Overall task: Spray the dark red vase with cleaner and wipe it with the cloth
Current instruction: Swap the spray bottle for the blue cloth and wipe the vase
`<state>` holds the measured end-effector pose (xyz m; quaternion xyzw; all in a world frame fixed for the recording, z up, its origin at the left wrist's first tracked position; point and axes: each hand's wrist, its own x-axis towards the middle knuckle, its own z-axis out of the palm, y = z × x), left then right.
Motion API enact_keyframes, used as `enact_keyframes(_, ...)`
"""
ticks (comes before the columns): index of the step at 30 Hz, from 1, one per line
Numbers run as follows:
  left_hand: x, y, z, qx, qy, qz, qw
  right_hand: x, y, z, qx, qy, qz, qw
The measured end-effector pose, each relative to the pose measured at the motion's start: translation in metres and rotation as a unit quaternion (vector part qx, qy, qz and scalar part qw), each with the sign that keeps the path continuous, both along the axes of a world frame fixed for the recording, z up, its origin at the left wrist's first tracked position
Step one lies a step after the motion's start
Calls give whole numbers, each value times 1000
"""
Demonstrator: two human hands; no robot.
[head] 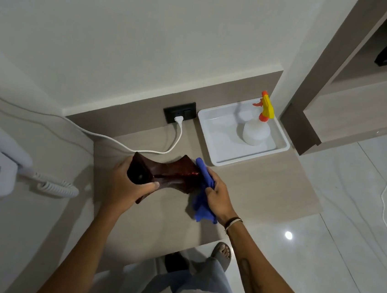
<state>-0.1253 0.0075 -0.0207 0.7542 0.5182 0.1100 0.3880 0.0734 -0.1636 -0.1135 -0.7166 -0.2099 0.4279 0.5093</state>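
I have the vase tipped on its side above the counter, mouth toward me and base pointing away to the right, which I read as a way to bring its flank up where the cloth can reach it. My left hand is wrapped around the mouth end, thumb across the near rim, fingers closed on it from behind; that grip carries the weight and steadies it against the rubbing. My right hand is closed around the bunched cloth, pressing its upper fold against the wide base end, while the loose tail hangs down toward the counter.

The sprayer stands upright in the white tray at the back right, well apart from both hands (parked there, I judge, because the spraying is done and wiping is the step in hand). The tray keeps any drips off the counter.

Both forearms reach forward and converge on the vase, the left wrist bent inward, the right wrist turned so the knuckles face left. A white cord runs from the socket just behind the vase; I cannot tell whether they touch.
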Motion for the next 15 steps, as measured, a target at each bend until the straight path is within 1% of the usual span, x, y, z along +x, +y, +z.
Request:
enact_keyframes(1,0,0,1,-28,-10,23,999,-2,0,5,9,35,-18,999)
enact_keyframes(3,1,2,4,-55,-16,43,997,-5,3,15,28,100,-53,993)
enact_keyframes(5,0,6,6,-81,-15,42,996,-7,8,20,28,128,-78,988)
enact_keyframes(8,-8,15,7,-143,-19,10,989,-2,13,22,8,134,-83,988)
enact_keyframes(12,-18,13,5,-214,22,-63,975,5,18,26,-10,144,-67,987)
enact_keyframes(14,-20,11,4,-203,40,-106,973,5,20,31,-22,106,-60,992)
enact_keyframes(15,-21,12,3,-174,44,-125,976,3,19,35,-18,75,-53,996)
